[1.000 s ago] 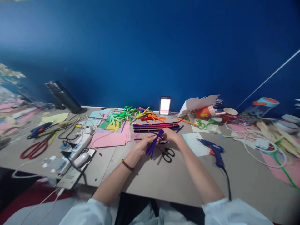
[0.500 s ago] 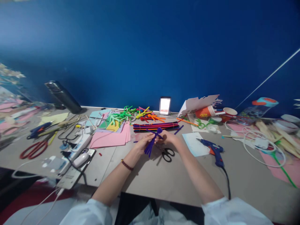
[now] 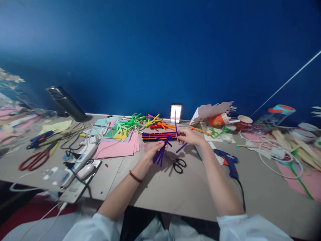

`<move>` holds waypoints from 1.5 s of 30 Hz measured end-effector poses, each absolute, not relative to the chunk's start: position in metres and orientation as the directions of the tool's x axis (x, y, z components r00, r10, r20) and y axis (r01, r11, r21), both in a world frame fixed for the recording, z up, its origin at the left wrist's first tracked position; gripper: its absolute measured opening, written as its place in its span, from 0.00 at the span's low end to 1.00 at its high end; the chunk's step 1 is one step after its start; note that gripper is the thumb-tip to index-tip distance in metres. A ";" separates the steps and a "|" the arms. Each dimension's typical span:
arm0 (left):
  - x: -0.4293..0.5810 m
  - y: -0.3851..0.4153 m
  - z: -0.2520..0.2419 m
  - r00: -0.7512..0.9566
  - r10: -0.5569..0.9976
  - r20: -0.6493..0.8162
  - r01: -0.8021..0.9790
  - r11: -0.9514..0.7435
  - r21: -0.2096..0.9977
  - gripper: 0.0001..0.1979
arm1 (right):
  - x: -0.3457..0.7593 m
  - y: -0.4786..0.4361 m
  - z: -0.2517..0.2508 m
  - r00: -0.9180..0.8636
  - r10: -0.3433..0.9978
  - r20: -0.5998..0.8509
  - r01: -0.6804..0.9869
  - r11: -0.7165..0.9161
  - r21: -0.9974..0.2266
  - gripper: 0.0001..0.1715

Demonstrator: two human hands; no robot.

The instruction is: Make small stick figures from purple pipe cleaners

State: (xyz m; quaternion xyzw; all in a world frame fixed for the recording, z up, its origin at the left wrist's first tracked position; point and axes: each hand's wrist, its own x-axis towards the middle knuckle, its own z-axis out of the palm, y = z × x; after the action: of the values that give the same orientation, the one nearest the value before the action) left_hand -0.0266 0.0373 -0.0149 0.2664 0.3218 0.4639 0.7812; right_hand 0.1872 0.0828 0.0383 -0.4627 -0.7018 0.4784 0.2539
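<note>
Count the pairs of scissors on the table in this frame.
2. A red-handled pair lies toward the left of the table; a black-handled pair lies mid-table, in front of the person. More could be hidden in the clutter at left.

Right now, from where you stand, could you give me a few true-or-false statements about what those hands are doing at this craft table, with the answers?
1. The left hand holds a purple pipe-cleaner figure. True.
2. The right hand grips the scissors. False: the scissors lie on the table, and the right hand holds a purple pipe cleaner.
3. A blue glue gun lies to the right of the hands. True.
4. The dark red bracelet is on the right wrist. False: it is on the left wrist.
</note>
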 end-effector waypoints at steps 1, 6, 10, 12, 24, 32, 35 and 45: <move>-0.026 0.038 -0.015 0.355 0.900 -0.252 -0.557 0.421 0.716 0.13 | 0.188 0.084 0.041 -0.400 0.914 -0.064 0.370 0.097 -0.924 0.03; -0.025 0.039 -0.015 0.281 0.923 -0.262 -0.576 0.380 0.724 0.09 | 0.188 0.086 0.049 -0.204 0.979 0.028 0.084 0.046 -0.995 0.09; -0.023 0.037 -0.010 0.229 0.919 -0.321 -0.592 0.393 0.704 0.08 | 0.183 0.083 0.055 -0.166 0.986 0.030 -0.062 0.020 -0.998 0.11; -0.023 0.037 -0.009 0.207 0.912 -0.353 -0.601 0.403 0.690 0.09 | 0.181 0.081 0.056 -0.156 0.987 0.023 -0.094 0.008 -0.996 0.12; -0.021 0.034 -0.015 0.083 0.987 -0.134 -0.397 0.156 0.904 0.12 | 0.172 0.079 0.057 -0.156 0.988 0.015 -0.147 -0.008 -0.989 0.09; -0.024 0.026 -0.015 0.003 0.817 0.576 0.348 -0.541 0.766 0.06 | 0.170 0.078 0.055 -0.229 0.969 0.094 -0.180 0.053 -0.982 0.14; -0.024 0.026 -0.018 0.016 0.763 0.646 0.408 -0.595 0.692 0.13 | 0.169 0.077 0.056 -0.268 0.961 0.064 -0.187 0.014 -0.982 0.17; -0.024 0.025 -0.016 0.087 0.571 0.816 0.632 -0.665 0.398 0.13 | 0.152 0.075 0.047 -0.321 0.945 -0.061 -0.139 -0.111 -0.984 0.15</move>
State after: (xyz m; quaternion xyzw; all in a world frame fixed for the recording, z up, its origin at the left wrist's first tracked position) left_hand -0.0240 0.0254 -0.0158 0.7366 0.4085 0.5382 -0.0283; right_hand 0.1517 0.0751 0.0468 -0.3946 -0.5105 0.6323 0.4288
